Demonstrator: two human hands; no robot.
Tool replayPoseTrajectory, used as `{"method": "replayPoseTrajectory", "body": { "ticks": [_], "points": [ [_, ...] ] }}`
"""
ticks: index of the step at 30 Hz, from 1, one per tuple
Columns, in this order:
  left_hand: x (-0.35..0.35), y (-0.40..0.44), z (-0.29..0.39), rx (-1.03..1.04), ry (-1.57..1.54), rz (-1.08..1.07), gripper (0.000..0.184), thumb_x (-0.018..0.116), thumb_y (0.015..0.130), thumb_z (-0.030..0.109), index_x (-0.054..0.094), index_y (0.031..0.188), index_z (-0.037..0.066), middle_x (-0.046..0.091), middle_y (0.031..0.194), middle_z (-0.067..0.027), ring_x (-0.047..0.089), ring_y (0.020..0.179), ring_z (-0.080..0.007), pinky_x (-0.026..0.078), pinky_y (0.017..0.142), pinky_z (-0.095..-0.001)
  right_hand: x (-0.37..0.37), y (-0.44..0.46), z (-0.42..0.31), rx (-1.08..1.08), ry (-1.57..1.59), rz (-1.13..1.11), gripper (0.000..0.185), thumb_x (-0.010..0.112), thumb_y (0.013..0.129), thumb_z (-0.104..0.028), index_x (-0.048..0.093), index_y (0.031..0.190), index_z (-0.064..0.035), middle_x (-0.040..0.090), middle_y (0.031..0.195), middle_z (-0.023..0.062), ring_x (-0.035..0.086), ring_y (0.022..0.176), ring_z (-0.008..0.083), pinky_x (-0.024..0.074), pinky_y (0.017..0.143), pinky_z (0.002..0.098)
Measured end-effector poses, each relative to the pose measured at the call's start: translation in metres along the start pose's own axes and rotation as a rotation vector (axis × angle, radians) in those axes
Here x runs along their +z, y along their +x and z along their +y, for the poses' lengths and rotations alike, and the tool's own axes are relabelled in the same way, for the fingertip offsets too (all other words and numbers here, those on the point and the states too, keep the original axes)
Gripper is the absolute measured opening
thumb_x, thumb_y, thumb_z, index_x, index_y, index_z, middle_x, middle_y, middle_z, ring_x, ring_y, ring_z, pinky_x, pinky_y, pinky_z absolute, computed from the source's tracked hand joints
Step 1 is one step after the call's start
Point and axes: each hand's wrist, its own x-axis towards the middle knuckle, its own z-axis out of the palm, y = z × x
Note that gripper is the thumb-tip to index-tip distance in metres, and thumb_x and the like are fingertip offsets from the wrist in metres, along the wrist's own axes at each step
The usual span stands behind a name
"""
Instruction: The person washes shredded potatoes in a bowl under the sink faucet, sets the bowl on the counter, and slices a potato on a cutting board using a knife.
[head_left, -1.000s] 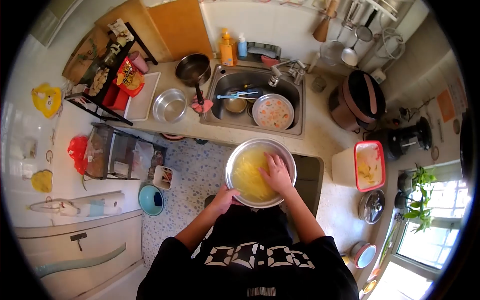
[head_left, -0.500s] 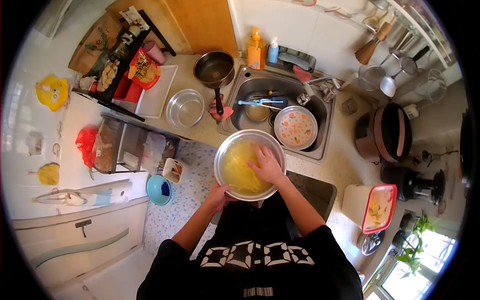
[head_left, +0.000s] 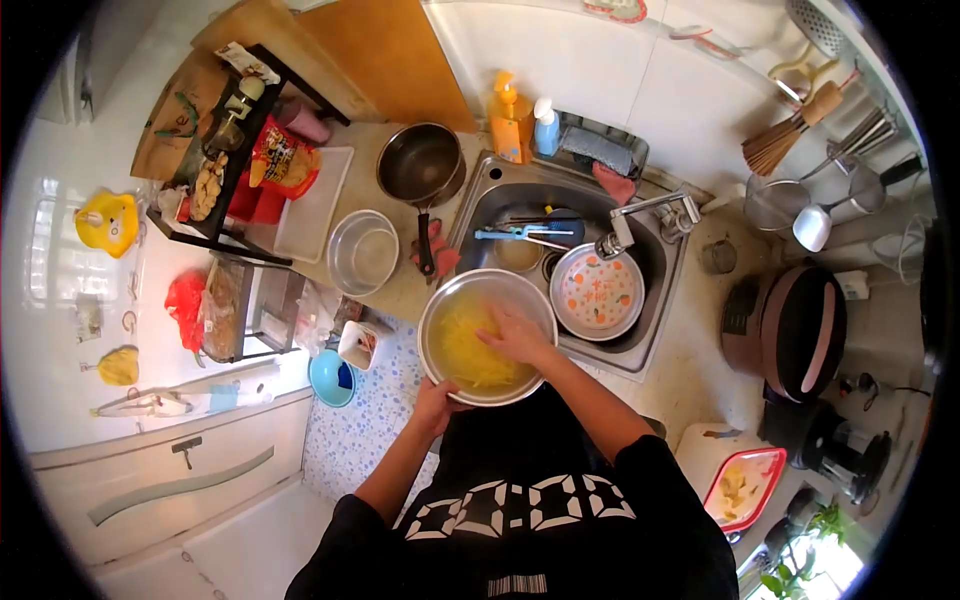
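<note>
In the head view a round metal basin [head_left: 443, 300] is held in front of my body, at the near edge of the counter. Pale yellow shreds [head_left: 470, 358], which look like shredded potato, lie in it with liquid. My left hand [head_left: 436, 406] grips the basin's lower left rim, thumb on top and fingers partly hidden underneath. Inside the basin, my right hand [head_left: 518, 338] reaches over the shreds from the right, fingers stretched out and slightly blurred at the tips. No lump of shreds shows in its grasp.
Behind the basin is a sink [head_left: 660, 320] holding a patterned bowl [head_left: 597, 292] and blue-handled tongs [head_left: 510, 235]. A frying pan [head_left: 420, 165] and an empty metal bowl [head_left: 363, 252] stand on the left counter. To the right are a rice cooker [head_left: 800, 330] and a red-rimmed container [head_left: 745, 488].
My right hand has shifted slightly left and down within the basin, stirring over the shreds. My left hand stays on the rim. The whole view has tilted a little.
</note>
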Motion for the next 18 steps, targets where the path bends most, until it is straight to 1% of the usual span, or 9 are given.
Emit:
{"method": "replayPoseTrajectory", "body": {
  "ticks": [3,6,9,12,15,18],
  "points": [
    [0.000,0.013,0.005,-0.034,0.022,0.015,0.060,0.048,0.084,-0.003,0.038,0.143,0.004,0.060,0.128,-0.0193,0.070,0.100,-0.0374,0.066,0.073,-0.0497,-0.006,0.013,0.003,0.061,0.007,-0.116,0.075,0.054,0.098,-0.052,0.038,0.150,0.0002,0.041,0.152,0.0281,0.043,0.138,0.0438,0.0351,0.115,0.0462],
    [0.006,0.020,0.015,-0.010,0.042,0.026,0.059,0.048,0.085,-0.001,0.038,0.143,0.004,0.062,0.126,-0.0191,0.071,0.098,-0.0366,0.066,0.072,-0.0492,-0.011,0.019,0.005,0.062,0.024,-0.099,0.075,0.053,0.099,-0.052,0.037,0.151,-0.0004,0.039,0.154,0.0277,0.041,0.140,0.0433,0.0328,0.117,0.0457],
    [0.003,0.027,0.025,-0.037,0.079,0.008,0.057,0.050,0.084,-0.001,0.042,0.140,0.004,0.062,0.125,-0.0196,0.070,0.102,-0.0363,0.065,0.074,-0.0504,-0.016,0.026,0.003,0.083,0.066,-0.112,0.074,0.054,0.098,-0.050,0.036,0.151,-0.0010,0.039,0.154,0.0274,0.041,0.141,0.0426,0.0322,0.118,0.0457],
    [0.004,0.033,0.036,-0.052,0.123,0.011,0.056,0.050,0.084,0.000,0.042,0.140,0.004,0.062,0.125,-0.0191,0.071,0.100,-0.0355,0.065,0.074,-0.0496,-0.003,0.033,0.009,0.045,0.132,-0.063,0.074,0.055,0.098,-0.048,0.036,0.152,-0.0022,0.041,0.153,0.0267,0.041,0.140,0.0425,0.0330,0.117,0.0451],
    [0.006,0.034,0.046,-0.062,0.150,-0.002,0.055,0.050,0.085,0.002,0.043,0.139,0.005,0.063,0.123,-0.0184,0.071,0.100,-0.0346,0.065,0.074,-0.0490,-0.004,0.038,0.009,0.049,0.133,-0.084,0.073,0.055,0.098,-0.047,0.035,0.152,-0.0031,0.041,0.153,0.0264,0.041,0.140,0.0423,0.0333,0.117,0.0445],
    [0.014,0.030,0.056,-0.077,0.156,0.047,0.055,0.050,0.085,0.002,0.043,0.139,0.005,0.064,0.123,-0.0178,0.071,0.100,-0.0341,0.065,0.074,-0.0485,-0.009,0.043,0.004,0.075,0.184,-0.139,0.072,0.055,0.099,-0.046,0.035,0.153,-0.0032,0.041,0.153,0.0256,0.042,0.140,0.0423,0.0334,0.116,0.0437]
  ]
}}
